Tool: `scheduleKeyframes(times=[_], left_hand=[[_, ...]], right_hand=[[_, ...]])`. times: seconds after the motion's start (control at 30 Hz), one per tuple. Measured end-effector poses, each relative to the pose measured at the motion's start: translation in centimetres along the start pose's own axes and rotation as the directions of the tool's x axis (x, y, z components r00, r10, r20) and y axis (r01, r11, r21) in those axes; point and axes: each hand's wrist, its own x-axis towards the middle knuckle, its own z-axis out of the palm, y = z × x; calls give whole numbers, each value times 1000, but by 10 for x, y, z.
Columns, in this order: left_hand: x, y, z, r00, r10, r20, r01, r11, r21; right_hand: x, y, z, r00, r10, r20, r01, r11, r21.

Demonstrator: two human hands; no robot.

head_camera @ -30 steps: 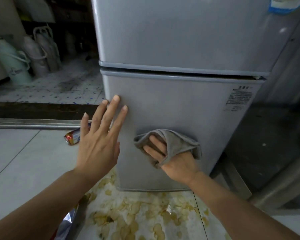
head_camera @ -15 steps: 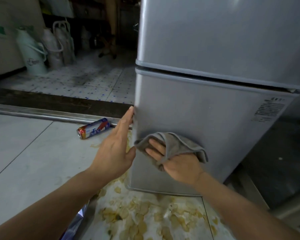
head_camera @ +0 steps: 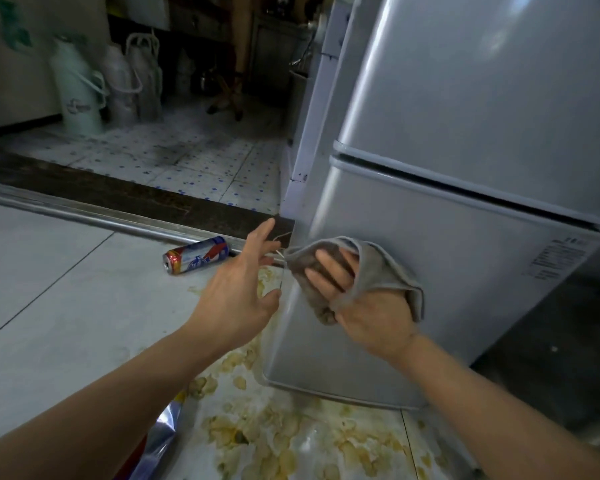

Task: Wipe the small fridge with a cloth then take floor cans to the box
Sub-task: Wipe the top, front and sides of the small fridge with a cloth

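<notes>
You are in the wiping step: your right hand [head_camera: 368,306] holds the grey cloth [head_camera: 378,271] bunched against the lower door of the fridge [head_camera: 465,271], close to that door's left edge, with the fingers curled into the fabric. Your left hand [head_camera: 239,289] hovers just beside that edge with its fingers spread wide and nothing in it; whether the fingertips touch the fridge you cannot tell from here.

The next move, as far as can be judged, calls for carrying the cloth round the left edge or across the rest of the door, pressing flat so it does not slip out of your grip. The cans come after that.

One can [head_camera: 196,258] lies on its side on the floor [head_camera: 49,289], beside the metal threshold strip [head_camera: 84,213] and left of the fridge's front corner. Crushed chips [head_camera: 274,438] litter the floor at the foot of the fridge, with a foil bag [head_camera: 160,441] at the bottom edge. Beyond the threshold, thermos flasks [head_camera: 80,95] stand by the wall. No box shows.
</notes>
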Motion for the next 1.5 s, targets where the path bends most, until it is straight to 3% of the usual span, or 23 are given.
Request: scheduleKeyframes(times=[0.07, 0.2, 0.3, 0.5, 0.7, 0.83, 0.93, 1.0, 1.07, 1.13, 1.2, 1.27, 1.4, 1.5], left_hand=[[-3, -1, -2, 1000, -6, -2, 6, 1000, 10], [-5, -5, -5, 999, -30, -33, 30, 1000, 6], [-5, -13, -4, 997, -71, -40, 71, 997, 4], [-13, -37, 6, 994, -109, 15, 109, 994, -18], [-18, -52, 24, 984, -164, 63, 166, 986, -18], [-18, -54, 27, 982, -179, 63, 180, 984, 1], [-22, -53, 26, 984, -167, 62, 167, 986, 21], [-26, -49, 24, 986, -155, 64, 153, 988, 31], [-31, -43, 22, 987, -141, 73, 138, 989, 45], [-34, -35, 20, 990, -119, 80, 114, 992, 59], [-35, -27, 19, 993, -91, 80, 85, 994, 66], [-32, -18, 20, 994, -82, 78, 77, 995, 67], [-15, 0, 36, 992, -121, 35, 118, 990, 83], [-4, 11, 55, 988, -155, -21, 157, 984, 81]], right_hand=[[7, 9, -7, 997, -63, -50, 62, 998, -27], [51, 41, -39, 968, 100, -229, -113, 993, -42], [75, 41, -51, 958, 105, -268, -131, 988, -84], [61, 2, -22, 985, -88, -148, 75, 993, -93], [51, -35, 15, 953, -274, -130, 270, 962, -44], [30, -59, 54, 915, -403, 18, 403, 913, -64], [5, -76, 75, 899, -408, 161, 380, 908, 178], [-13, -89, 85, 772, -522, 362, 464, 853, 239], [-24, -89, 79, 782, -455, 426, 391, 890, 233], [-30, -81, 74, 816, -430, 388, 341, 898, 278], [-29, -60, 57, 903, -340, 264, 278, 929, 244], [-26, -25, 42, 958, -285, 6, 280, 946, 162], [-18, 52, 11, 952, -63, -299, 40, 996, -83], [-27, 55, 12, 918, 185, -351, -223, 972, -70]])
